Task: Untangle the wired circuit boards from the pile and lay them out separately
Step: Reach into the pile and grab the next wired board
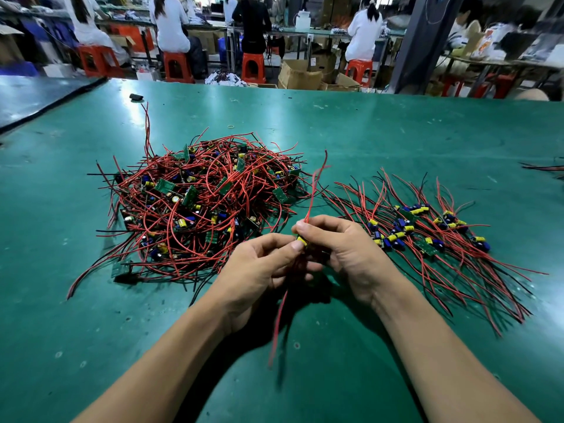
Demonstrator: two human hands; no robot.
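**Both hands on one wired board**

Centre frame: left hand point(262, 265) and right hand point(346, 251) both pinch one circuit board point(301, 241), fingers curled, its red wires point(310, 193) trailing up and down. One tangled pile point(198, 203) centre left. One laid-out row point(427, 233) right, board count unclear, on green table point(396, 132).

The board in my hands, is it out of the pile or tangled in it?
Out, it seems: the left hand and right hand pinch the board clear of the pile, its red wires ending free.
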